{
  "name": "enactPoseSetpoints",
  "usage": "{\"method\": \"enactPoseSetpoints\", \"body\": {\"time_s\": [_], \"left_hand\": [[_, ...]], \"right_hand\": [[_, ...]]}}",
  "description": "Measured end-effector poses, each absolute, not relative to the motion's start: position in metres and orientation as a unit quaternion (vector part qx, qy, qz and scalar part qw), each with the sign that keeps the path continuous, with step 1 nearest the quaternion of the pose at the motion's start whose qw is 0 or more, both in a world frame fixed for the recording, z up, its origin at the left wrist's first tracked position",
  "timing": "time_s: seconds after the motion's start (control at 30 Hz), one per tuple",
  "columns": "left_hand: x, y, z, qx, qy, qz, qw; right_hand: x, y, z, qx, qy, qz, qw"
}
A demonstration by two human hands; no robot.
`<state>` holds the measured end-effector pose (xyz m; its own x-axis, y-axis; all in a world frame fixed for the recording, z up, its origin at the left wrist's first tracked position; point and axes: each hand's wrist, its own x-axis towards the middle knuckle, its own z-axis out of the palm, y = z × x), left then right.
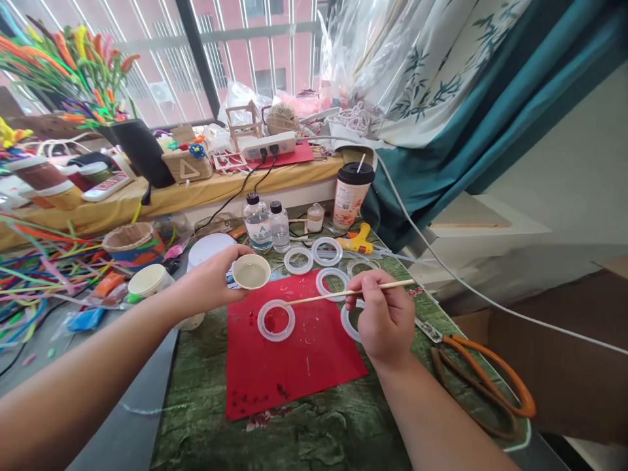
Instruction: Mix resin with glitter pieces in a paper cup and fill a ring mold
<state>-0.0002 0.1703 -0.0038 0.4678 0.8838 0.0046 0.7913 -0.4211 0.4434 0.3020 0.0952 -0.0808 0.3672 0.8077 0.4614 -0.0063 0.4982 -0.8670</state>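
My left hand [222, 275] is closed round a small paper cup [252, 271] with cloudy liquid in it, tilted a little toward me. In my right hand [385, 314] is a thin wooden stick [314, 299], pinched between thumb and fingers. Its tip reaches the upper rim of a translucent ring mold [263, 322] lying on a red sheet [299, 366]. Another ring mold [347, 322] is partly hidden behind my right hand. Beyond it lie several more rings, among them one ring mold [327, 251] near the bottles.
Two clear bottles [258, 226] with black caps, a lidded drink cup [352, 193] and a yellow glue gun [359, 239] stand or lie at the back. Orange-handled scissors [490, 373] rest at the right edge. Pipe cleaners [44, 275] clutter the left side. A white cable [417, 232] crosses on the right.
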Motion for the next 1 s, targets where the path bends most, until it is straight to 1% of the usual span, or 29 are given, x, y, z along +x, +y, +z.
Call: {"method": "enactPoseSetpoints", "body": {"time_s": [0.23,0.43,1.0], "left_hand": [[0.005,0.196,-0.007,0.864,0.473,0.040,0.171],[0.001,0.207,-0.014,0.875,0.446,0.026,0.185],[0.012,0.203,-0.016,0.906,0.389,-0.004,0.168]], "right_hand": [[0.302,0.090,-0.082,-0.416,-0.510,0.279,0.700],[0.300,0.088,-0.084,-0.413,-0.520,0.288,0.690],[0.301,0.091,-0.089,-0.420,-0.517,0.300,0.683]]}}
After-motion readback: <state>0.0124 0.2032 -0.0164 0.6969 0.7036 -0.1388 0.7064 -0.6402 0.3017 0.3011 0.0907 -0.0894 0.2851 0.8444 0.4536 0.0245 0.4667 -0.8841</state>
